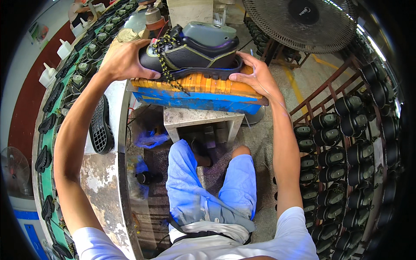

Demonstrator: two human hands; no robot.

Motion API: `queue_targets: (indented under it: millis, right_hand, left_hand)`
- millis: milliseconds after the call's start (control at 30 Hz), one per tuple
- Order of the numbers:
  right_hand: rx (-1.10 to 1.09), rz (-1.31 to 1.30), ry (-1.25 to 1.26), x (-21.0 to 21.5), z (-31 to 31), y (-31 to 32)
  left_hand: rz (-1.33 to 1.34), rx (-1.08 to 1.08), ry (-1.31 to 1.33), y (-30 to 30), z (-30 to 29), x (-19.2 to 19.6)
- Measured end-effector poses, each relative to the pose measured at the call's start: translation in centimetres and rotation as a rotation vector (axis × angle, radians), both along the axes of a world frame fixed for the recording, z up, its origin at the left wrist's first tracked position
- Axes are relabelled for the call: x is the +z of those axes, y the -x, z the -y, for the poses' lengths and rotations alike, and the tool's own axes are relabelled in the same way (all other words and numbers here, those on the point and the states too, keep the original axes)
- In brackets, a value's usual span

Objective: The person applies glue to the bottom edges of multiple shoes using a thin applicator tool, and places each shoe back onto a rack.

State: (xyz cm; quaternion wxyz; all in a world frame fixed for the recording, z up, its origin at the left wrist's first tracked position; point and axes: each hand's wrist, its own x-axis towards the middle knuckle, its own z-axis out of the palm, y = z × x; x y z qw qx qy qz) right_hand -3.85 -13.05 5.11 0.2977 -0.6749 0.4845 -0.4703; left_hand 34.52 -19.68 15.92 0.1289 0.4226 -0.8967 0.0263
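In the head view, a person in a white shirt and blue shorts holds one black safety shoe point(190, 55) with both bare hands, arms stretched forward. The shoe is upright over the orange pad point(208, 86) of a blue block point(182, 103), toe near the pad's left end, heel short of its right corner. I cannot tell whether the pad bears all its weight.

The left hand point(125, 60) is closed round the toe, thumb low on the near side, fingers reaching over the far side. The right hand point(256, 76) grips the heel end, thumb low by the rim of the black sole point(190, 73), fingers wrapping behind. Holding both ends like this probably lets the person steady and line up the whole length. A grey-green last point(208, 34) fills the opening, presumably so the upper holds its shape under pressure. Black-and-yellow laces point(164, 65) dangle over the near side onto the pad.

To the left, a loose sole point(102, 125) lies tread up near the right edge of a worn bench point(102, 173), seemingly left within easy reach. Beyond the left arm, soles and shoes line a green belt point(48, 182). On the right, a rack point(305, 102) carries rows of lasted shoes, apparently spaced apart to avoid rubbing.
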Motion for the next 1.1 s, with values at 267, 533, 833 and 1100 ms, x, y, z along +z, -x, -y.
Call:
queue_targets:
  millis: [267,533,833,1100]
  right_hand:
    - [0.090,0.075,-0.019,-1.0,0.9,0.5]
    - [0.074,0.045,-0.046,-0.1,0.4,0.1]
    - [0.059,0.079,-0.035,-0.3,0.1,-0.6]
    - [0.075,0.089,-0.047,0.0,-0.1,-0.7]
  left_hand:
    - [-0.043,-0.011,0.012,2.5,0.1,-1.1]
    - [-0.598,-0.301,-0.694,-5.3,2.1,-3.3]
    - [-0.627,-0.321,-0.642,-5.0,3.0,-4.1]
    - [-0.151,-0.263,-0.259,-5.6,3.5,-2.8]
